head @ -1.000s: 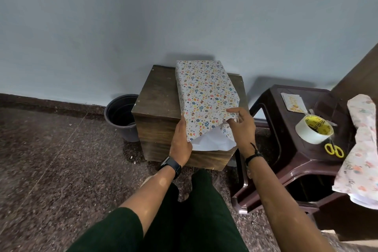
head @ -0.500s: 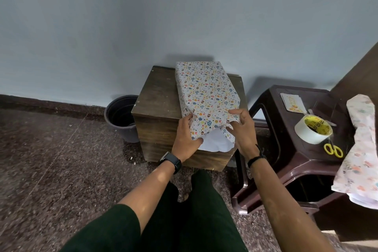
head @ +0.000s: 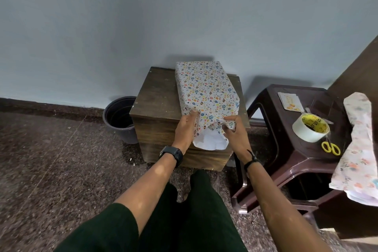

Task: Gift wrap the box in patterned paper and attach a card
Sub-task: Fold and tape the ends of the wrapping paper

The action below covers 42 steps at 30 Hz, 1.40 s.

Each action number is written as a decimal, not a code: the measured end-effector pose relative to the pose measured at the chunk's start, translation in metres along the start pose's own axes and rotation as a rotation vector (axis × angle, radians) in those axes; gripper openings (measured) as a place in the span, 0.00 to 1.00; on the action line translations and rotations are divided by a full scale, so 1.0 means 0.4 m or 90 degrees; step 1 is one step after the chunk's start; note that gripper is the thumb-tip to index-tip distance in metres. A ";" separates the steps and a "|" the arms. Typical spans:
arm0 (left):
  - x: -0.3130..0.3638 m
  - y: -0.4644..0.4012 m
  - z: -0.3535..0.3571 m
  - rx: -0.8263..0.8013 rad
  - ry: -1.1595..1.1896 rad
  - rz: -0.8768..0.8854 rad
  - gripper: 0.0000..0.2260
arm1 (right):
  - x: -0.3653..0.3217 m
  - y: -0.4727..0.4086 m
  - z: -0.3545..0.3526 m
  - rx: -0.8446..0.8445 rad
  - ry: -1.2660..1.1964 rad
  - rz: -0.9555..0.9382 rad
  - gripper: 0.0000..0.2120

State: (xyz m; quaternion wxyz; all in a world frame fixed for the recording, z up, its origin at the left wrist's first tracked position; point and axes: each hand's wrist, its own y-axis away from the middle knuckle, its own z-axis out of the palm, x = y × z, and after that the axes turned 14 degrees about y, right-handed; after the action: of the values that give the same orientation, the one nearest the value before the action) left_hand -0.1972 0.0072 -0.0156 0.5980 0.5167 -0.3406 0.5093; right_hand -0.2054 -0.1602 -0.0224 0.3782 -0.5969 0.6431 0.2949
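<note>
A box wrapped in white paper with small coloured prints (head: 204, 88) lies lengthwise on a dark wooden stand (head: 155, 100). Its near end is open, and the paper's white inside (head: 210, 142) hangs over the stand's front edge. My left hand (head: 186, 131) presses flat against the paper's left side at that end. My right hand (head: 235, 131) pinches the right side flap and folds it inward. A small card (head: 290, 101) lies on the brown plastic stool (head: 286, 149) to the right.
On the stool sit a roll of clear tape (head: 311, 130) and yellow-handled scissors (head: 330, 147). A floral sheet of paper (head: 360, 149) hangs at the right edge. A dark bucket (head: 119, 118) stands left of the stand, by the wall.
Both hands have moved inward on the near end of the paper. The side flaps have been pushed toward the middle, narrowing the open end.
</note>
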 end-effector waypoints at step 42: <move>0.022 -0.052 0.049 0.066 0.150 -0.066 0.15 | -0.049 -0.120 -0.045 0.089 0.018 0.211 0.21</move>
State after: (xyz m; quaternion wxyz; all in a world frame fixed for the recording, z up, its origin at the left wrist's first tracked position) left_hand -0.1729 -0.0085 -0.0085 0.6317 0.5007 -0.2140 0.5518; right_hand -0.1602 -0.1700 0.0073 0.3560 -0.4590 0.7570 0.2992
